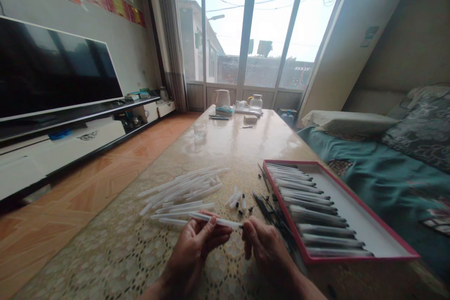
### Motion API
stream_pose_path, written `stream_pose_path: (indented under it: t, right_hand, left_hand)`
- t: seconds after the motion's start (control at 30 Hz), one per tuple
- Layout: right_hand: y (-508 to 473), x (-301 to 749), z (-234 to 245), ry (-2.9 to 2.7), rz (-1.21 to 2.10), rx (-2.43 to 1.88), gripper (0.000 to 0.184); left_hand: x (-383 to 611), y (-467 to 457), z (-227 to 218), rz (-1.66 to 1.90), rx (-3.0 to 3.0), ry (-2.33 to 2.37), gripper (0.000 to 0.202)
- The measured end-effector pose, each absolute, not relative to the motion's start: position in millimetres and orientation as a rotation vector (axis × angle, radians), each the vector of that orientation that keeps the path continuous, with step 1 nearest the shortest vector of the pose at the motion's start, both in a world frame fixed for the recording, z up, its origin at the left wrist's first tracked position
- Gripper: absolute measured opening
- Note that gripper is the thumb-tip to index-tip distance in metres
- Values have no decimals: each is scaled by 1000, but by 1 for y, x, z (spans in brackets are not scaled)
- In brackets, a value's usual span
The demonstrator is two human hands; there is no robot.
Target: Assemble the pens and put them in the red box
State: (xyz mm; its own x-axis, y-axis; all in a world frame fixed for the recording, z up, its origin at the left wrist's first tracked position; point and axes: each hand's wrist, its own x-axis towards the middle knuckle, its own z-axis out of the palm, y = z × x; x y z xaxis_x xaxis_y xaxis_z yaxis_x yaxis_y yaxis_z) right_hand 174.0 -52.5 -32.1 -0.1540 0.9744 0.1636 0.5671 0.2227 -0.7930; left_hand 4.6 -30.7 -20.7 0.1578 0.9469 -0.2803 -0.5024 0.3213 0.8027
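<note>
My left hand (197, 243) is closed round a clear white pen barrel (214, 219) that lies level, pointing right. My right hand (264, 247) pinches at the barrel's right end, fingers closed on its tip. Just beyond my hands lies a heap of several empty white barrels (183, 191). Small caps (239, 200) and a bundle of thin black refills (272, 211) lie to the right of it. A red-edged flat box (355, 213) at the right holds a row of several finished pens (316, 211).
The long low table (239, 145) carries a glass (200, 131), a kettle (221, 98), a jar (256, 102) and small items at its far end. A TV on a white stand is at the left, a teal-covered sofa with cushions at the right, windows behind.
</note>
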Motion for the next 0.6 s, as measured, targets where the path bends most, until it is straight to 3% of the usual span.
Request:
stream_pose_path:
  t: [0.13,0.3,0.6]
  right_hand:
    - [-53,174,-31,-1813,753,-1386,32]
    - [-52,174,-32,-1832,774,-1391,43]
    - [-52,173,-34,-1826,779,-1403,42]
  left_hand:
    - [4,-30,-20,1143,611,888,31]
    - [4,-30,-22,1102,633,878,30]
    - [4,-31,-20,1114,635,885,28]
